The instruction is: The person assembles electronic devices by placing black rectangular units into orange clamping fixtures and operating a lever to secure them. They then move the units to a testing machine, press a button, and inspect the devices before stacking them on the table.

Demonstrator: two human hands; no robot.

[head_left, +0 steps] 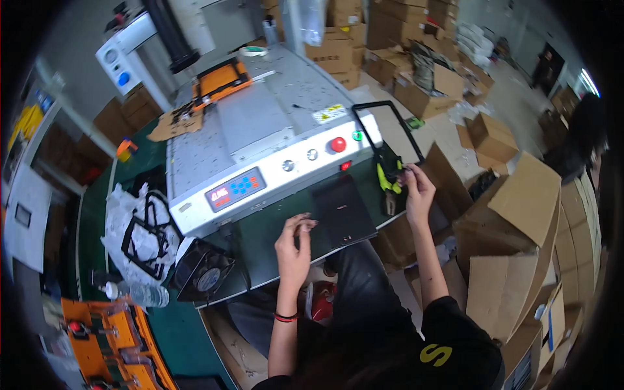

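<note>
My left hand (294,247) is closed, its fingers curled and the tips brought together, just left of a flat black panel (343,211). Whatever may be between those fingertips is too small to tell. The panel lies on the green bench top near its front edge. On the right, my right hand (419,188) is closed in a pinch beside pliers with yellow-green handles (385,179); its grip is not clear. A black rectangular frame (392,104) stands by the machine's right front corner, its lower end close to my right fingertips.
A grey machine (260,140) with a display, red button and orange fixture (221,81) fills the bench ahead. At left are black frames on white plastic (146,234), a fan (205,276) and a clear bottle (146,294). Open cardboard boxes (504,260) crowd the right.
</note>
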